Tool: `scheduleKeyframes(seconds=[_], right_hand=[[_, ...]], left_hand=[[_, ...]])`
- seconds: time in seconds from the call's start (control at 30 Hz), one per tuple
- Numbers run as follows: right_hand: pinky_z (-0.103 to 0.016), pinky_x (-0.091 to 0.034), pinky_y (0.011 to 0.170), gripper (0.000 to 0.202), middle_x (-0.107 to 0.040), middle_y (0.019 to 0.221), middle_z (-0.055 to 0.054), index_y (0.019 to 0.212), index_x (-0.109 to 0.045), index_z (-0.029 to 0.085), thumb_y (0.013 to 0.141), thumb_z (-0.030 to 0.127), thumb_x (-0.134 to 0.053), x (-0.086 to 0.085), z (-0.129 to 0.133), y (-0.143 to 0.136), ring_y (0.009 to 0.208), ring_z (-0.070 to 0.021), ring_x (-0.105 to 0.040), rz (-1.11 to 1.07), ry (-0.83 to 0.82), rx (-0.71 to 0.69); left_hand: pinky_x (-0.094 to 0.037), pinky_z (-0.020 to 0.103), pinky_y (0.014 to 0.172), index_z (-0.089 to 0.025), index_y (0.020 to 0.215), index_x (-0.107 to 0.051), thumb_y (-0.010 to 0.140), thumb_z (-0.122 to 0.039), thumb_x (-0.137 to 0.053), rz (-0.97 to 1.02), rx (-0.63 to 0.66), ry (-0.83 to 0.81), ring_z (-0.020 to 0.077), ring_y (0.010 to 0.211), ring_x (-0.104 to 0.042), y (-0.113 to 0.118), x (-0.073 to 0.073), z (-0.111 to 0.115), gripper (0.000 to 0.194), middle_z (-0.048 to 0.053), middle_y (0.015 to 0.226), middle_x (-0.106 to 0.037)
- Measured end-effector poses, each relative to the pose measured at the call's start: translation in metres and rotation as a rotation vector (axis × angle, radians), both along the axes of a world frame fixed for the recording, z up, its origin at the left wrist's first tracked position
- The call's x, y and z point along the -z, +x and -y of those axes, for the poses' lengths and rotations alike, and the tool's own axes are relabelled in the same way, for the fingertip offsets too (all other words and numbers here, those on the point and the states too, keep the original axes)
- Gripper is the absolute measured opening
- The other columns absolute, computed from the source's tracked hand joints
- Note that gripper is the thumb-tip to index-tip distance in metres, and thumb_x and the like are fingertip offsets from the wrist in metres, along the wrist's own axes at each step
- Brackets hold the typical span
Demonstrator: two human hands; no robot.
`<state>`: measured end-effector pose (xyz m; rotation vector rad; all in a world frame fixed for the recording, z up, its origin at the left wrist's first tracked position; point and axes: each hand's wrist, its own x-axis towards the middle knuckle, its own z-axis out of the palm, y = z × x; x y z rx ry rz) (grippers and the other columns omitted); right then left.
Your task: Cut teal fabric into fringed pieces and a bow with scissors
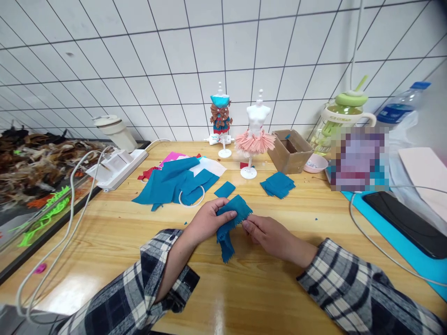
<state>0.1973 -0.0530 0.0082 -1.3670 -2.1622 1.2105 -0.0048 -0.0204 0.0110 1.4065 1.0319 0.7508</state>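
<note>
My left hand point(209, 218) is closed on a teal fabric piece point(239, 208), thumb on top. The piece has a jagged lower edge, and a crumpled, gathered teal strip point(226, 249) hangs beneath it. Pinched together at that jagged edge are the fingertips of my right hand point(267, 232); anything small between them cannot be made out. Just beyond the hands lies a small teal rectangle point(224, 189). A stack of teal squares point(278, 184) with frayed edges is farther right. Larger teal fabric point(171, 179) lies to the left, with a white ring point(180, 199) on it.
At the back stand a mini mannequin in a pink ruffled skirt point(254, 143) and a dressed mannequin point(220, 116). Right of them are a cardboard box point(292, 158), pink bowl point(316, 164), green-lidded jug point(337, 122) and black phone point(407, 223). A power strip point(122, 170) and cables are left.
</note>
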Motion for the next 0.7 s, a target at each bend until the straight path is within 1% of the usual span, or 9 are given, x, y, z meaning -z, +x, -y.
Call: scheduleKeyframes(seconds=[0.23, 0.6, 0.67, 0.7], right_hand=[[-0.026, -0.032, 0.058, 0.035, -0.053, 0.065, 0.002, 0.077, -0.047, 0.022, 0.099, 0.042, -0.03, 0.0009, 0.0003, 0.0, 0.061, -0.014, -0.049, -0.004, 0.009, 0.006], [-0.026, -0.032, 0.058, 0.033, -0.053, 0.065, 0.002, 0.077, -0.047, 0.022, 0.099, 0.042, -0.032, 0.001, -0.0005, 0.0006, 0.062, -0.0142, -0.048, -0.014, 0.024, 0.001], [-0.026, -0.032, 0.059, 0.036, -0.052, 0.066, 0.002, 0.075, -0.047, 0.021, 0.099, 0.044, -0.031, -0.0008, -0.0003, 0.0013, 0.063, -0.0142, -0.048, -0.044, 0.025, 0.011], [-0.026, -0.033, 0.059, 0.039, -0.052, 0.066, 0.002, 0.074, -0.047, 0.021, 0.098, 0.047, -0.031, -0.0019, -0.0001, 0.0015, 0.063, -0.0143, -0.048, -0.062, 0.021, 0.027]], left_hand=[[-0.048, 0.026, 0.07, -0.016, 0.087, -0.067, 0.073, -0.04, -0.073, 0.018, -0.018, -0.013, 0.017, 0.077, -0.062, 0.0012, -0.0012, -0.0002, 0.029, 0.003, 0.087, -0.07], [-0.048, 0.026, 0.07, -0.016, 0.086, -0.068, 0.073, -0.041, -0.074, 0.036, -0.027, 0.0, 0.0169, 0.077, -0.062, 0.0016, -0.0016, 0.0002, 0.029, 0.003, 0.087, -0.07], [-0.049, 0.026, 0.071, -0.016, 0.088, -0.067, 0.074, -0.041, -0.073, 0.04, -0.052, 0.008, 0.0169, 0.078, -0.061, 0.0009, -0.0006, -0.0006, 0.029, 0.003, 0.087, -0.069], [-0.048, 0.026, 0.071, -0.017, 0.089, -0.067, 0.074, -0.041, -0.073, 0.047, -0.085, 0.016, 0.0167, 0.079, -0.061, 0.0004, 0.0002, -0.0011, 0.029, 0.003, 0.087, -0.069]])
